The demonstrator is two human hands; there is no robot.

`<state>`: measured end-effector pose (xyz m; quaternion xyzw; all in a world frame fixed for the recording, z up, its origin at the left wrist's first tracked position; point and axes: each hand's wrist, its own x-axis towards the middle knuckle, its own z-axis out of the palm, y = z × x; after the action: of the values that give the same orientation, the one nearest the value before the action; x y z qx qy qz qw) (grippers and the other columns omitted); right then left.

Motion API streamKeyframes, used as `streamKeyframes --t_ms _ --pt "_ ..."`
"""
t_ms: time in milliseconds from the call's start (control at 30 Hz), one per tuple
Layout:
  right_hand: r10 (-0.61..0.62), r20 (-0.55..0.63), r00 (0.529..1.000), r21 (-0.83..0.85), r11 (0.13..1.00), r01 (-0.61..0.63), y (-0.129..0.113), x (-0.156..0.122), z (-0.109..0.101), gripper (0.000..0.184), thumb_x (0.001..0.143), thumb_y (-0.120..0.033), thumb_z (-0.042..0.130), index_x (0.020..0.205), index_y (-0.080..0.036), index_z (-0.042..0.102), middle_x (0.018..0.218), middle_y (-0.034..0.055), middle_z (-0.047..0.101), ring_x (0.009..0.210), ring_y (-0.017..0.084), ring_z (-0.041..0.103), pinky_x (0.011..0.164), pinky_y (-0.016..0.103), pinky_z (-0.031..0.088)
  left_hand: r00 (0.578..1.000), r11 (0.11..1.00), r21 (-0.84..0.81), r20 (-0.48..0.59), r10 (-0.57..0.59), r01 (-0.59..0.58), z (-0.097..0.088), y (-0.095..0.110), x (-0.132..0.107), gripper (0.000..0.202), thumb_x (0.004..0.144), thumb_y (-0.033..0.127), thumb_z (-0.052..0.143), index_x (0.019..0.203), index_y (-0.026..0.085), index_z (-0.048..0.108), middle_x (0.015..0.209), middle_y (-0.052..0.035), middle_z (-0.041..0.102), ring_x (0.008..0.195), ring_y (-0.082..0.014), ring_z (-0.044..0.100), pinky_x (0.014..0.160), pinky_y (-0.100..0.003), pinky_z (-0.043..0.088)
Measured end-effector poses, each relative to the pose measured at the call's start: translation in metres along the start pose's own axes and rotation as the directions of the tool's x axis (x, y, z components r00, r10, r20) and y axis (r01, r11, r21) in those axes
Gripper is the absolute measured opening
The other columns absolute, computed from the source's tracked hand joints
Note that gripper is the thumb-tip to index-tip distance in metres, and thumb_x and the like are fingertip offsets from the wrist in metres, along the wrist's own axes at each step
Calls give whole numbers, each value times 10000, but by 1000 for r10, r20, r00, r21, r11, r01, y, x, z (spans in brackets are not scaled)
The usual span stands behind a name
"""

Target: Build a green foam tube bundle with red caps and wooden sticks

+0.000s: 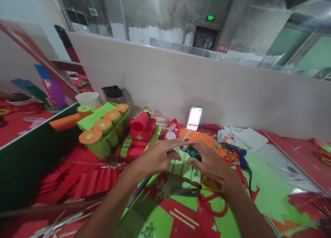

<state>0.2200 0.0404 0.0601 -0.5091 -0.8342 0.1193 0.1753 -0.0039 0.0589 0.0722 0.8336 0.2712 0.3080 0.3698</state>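
My left hand (165, 153) has a thin wooden stick (186, 134) at its fingers, its tip poking up past the fingertips. In my right hand (210, 158) is a small pair of pliers (192, 153) with teal and black handles, its metal jaws turned toward my left fingers. Both hands hover over a row of pale green paper rolls (178, 169), which they partly cover. Just in front of the rolls lie red-handled scissors (216, 210). To the left of my hands stands a red paper tank model (141, 131) with green tracks.
A green and orange paper model (103, 127) stands at the left. A lit phone (194, 118) leans on the white partition (160, 76). A blue glue gun (241, 158) lies at the right with its cord. Loose sticks (183, 219) and red paper strips (95, 181) cover the table.
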Motion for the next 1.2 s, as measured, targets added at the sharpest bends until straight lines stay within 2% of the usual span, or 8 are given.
streamKeyframes --t_ms 233,433,600,767,833,933,1067,1200 --pt "22 -83 996 -90 996 -30 8 4 16 409 805 -530 564 1038 -194 583 916 65 670 820 242 606 697 319 402 997 991 113 26 70 -73 -1 2 -1 647 801 -1 477 1334 364 435 1346 16 521 1107 -149 573 907 -266 466" --pt "37 -192 981 -155 986 -68 14 3 27 171 771 -260 535 926 -215 592 889 45 685 806 228 624 652 288 389 997 973 219 48 62 -71 0 9 0 664 808 -1 460 1358 367 394 1360 14 508 1144 -156 553 952 -301 440" --pt "18 -241 970 -157 986 -58 18 2 26 86 730 -225 526 795 -200 577 742 33 650 702 197 589 599 269 353 996 971 226 37 75 -82 -2 15 -1 595 825 28 457 1323 353 452 1354 12 514 1213 -167 498 959 -313 439" --pt "67 -111 992 -188 978 -87 20 3 3 101 785 -305 529 781 -212 571 716 12 634 662 181 563 589 265 326 997 999 -25 -63 -36 35 -5 12 -2 467 855 118 483 1285 298 512 1296 -39 565 1034 -162 614 863 -285 491" --pt "140 -76 987 -224 962 -154 25 1 -9 219 836 -418 494 797 -216 570 722 20 629 663 190 563 588 271 325 989 977 -164 -39 -142 134 -4 8 -1 455 855 159 506 1297 266 500 1252 -64 591 910 -151 656 774 -268 513" --pt "247 -42 968 -222 942 -250 40 -7 -20 375 866 -547 419 993 -223 561 896 60 647 787 224 592 648 293 368 965 924 -289 10 -260 252 -1 1 1 436 852 216 531 1287 230 503 1122 -75 655 849 -152 669 718 -260 507" --pt "357 46 933 -269 904 -333 66 -22 -28 486 845 -596 414 1105 -203 531 1060 116 610 971 277 564 762 338 392 952 898 -334 -6 -307 287 4 -9 4 347 823 244 574 1167 201 579 1014 -55 672 814 -144 660 713 -250 487" --pt "413 128 902 -343 871 -351 88 -35 -35 439 714 -481 635 1018 -172 565 1036 128 604 944 280 563 769 328 398 958 924 -273 -31 -286 268 5 -16 4 244 792 255 608 1022 178 629 936 -39 666 756 -127 626 676 -232 464"
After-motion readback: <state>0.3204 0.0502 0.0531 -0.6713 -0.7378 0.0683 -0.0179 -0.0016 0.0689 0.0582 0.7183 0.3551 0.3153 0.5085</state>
